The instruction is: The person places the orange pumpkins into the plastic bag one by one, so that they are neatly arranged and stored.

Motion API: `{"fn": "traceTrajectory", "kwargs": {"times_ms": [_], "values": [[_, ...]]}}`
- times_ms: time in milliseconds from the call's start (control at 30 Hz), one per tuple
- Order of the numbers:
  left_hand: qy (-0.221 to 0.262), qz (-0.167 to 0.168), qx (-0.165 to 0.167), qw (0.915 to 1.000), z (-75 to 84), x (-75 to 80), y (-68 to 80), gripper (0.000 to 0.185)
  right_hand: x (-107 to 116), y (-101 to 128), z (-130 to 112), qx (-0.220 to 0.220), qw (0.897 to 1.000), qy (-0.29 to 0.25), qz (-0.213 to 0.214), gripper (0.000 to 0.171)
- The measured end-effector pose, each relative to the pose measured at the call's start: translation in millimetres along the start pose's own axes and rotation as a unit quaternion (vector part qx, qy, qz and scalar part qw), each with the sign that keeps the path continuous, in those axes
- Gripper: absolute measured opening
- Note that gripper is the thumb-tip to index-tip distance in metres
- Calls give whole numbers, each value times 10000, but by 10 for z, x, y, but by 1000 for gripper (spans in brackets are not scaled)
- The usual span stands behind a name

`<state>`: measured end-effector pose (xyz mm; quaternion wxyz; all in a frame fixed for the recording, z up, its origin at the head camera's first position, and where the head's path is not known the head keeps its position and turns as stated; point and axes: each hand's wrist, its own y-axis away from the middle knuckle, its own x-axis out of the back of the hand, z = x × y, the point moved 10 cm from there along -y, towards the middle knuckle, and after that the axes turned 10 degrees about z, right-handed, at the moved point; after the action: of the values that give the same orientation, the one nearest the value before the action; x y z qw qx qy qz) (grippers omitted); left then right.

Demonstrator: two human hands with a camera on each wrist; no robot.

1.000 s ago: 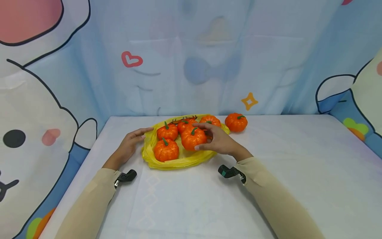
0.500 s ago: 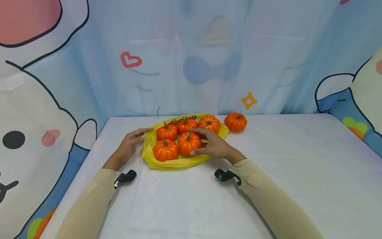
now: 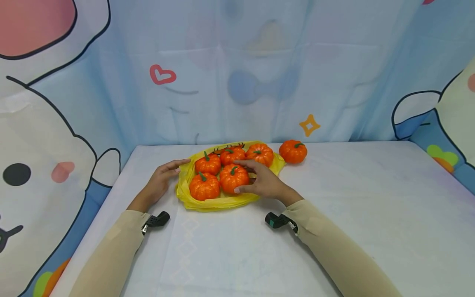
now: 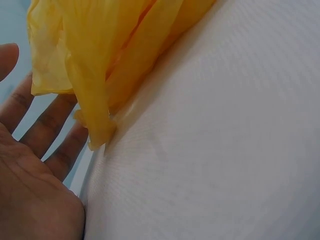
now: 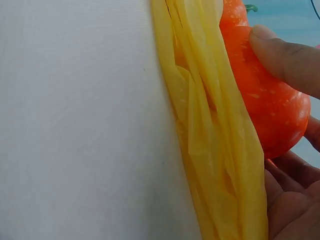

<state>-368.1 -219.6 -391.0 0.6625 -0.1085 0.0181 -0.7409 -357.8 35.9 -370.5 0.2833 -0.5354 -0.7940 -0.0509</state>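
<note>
A yellow plastic bag [image 3: 237, 200] lies spread on the table with several small orange pumpkins inside its rolled rim. My right hand [image 3: 265, 181] grips the front right pumpkin [image 3: 233, 178], thumb at its near side and fingers behind it; the right wrist view shows the thumb on its orange skin. That pumpkin sits against the front left pumpkin [image 3: 205, 187]. On the left, my left hand [image 3: 159, 181] has its fingers extended along the bag's edge. In the left wrist view those fingers reach behind the bag's gathered yellow film [image 4: 95, 65].
Another pumpkin [image 3: 293, 152] stands on the white table [image 3: 352, 214] just outside the bag, at the back right. A printed cloth [image 3: 259, 82] hangs behind the table's far edge. Dark wrist cameras sit on both sleeves.
My right hand has moved left and toward me with its pumpkin, lowering it among the others in the bag. The front left pumpkin has shifted slightly left. My left hand stays put.
</note>
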Motion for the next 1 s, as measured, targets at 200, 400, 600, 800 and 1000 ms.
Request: {"fn": "traceTrajectory", "kwargs": {"times_ms": [200,400,600,800,1000], "values": [[7,3,-28,10000,7,-2,0,46,-35,13,-3,65,9995,312,-7,79],[-15,7,-79,10000,19,1,8,46,-79,21,-7,43,9981,608,-125,80],[-74,29,-29,10000,11,10,9,46,-71,21,-71,204,9963,802,-239,83],[-89,10,-52,9999,13,2,12,46,30,24,-136,83,9972,588,-463,81],[-75,-25,-76,9999,15,-11,11,46,484,30,-281,264,9979,543,-220,74]]}}
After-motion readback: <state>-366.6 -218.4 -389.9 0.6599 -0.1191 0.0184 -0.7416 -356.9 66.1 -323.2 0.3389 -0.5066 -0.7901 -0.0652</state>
